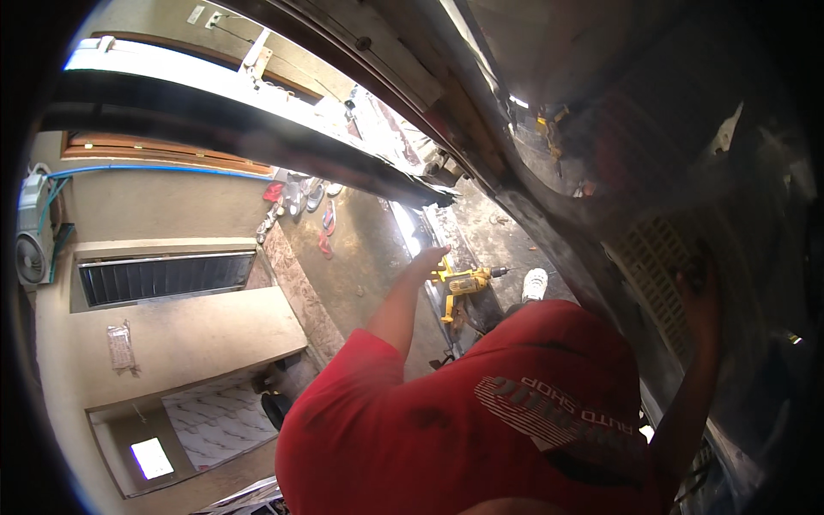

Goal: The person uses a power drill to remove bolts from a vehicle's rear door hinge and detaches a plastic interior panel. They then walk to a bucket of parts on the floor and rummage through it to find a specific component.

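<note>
My left hand (430, 260) reaches out to the left of my red shirt, fingers extended, just above a yellow and black power drill (470, 281). The drill lies low down with its chuck pointing right; whether my fingertips touch its yellow edge is unclear. On the right, my right hand (702, 281) is raised in shadow against a large dark curved panel (592, 206), beside a pale slotted grille (657, 257). Its fingers look bent around a small dark thing that I cannot make out.
A white shoe (534, 285) shows near the drill. A long dark beam (232, 120) crosses the upper left. Sandals and shoes (313, 199) lie by the wall. A fan unit (36, 232) hangs far left. The panel mirrors a yellow shape (552, 133).
</note>
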{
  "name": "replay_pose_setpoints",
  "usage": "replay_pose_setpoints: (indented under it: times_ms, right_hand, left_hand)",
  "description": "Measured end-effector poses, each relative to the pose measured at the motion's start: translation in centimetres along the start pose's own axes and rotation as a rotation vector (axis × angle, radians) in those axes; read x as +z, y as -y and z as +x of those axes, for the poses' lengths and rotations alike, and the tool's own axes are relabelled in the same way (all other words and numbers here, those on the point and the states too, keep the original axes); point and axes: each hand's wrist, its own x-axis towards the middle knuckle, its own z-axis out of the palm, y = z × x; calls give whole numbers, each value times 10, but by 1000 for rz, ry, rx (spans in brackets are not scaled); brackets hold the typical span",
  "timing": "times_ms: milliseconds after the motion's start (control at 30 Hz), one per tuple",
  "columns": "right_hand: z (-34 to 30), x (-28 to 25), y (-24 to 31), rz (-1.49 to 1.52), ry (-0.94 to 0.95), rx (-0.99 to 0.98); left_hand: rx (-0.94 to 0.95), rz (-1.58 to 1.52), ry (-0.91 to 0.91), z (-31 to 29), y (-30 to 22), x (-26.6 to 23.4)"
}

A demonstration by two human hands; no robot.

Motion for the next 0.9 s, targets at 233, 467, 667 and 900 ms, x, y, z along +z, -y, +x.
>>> replay_pose_setpoints:
  times_ms: [233,467,667,900]
  right_hand:
    - [16,-20,-81,-417,53,-171]
    - [7,-50,-36,-420,207,10]
    - [-7,-45,-45,-444,173,-86]
    - [-28,-14,-34,-446,58,-323]
  left_hand:
    - [113,387,139,1,38,17]
    - [44,525,176,-45,11,52]
    - [1386,1183,428,-73,-15,93]
    - [1004,679,499,-257,-173,246]
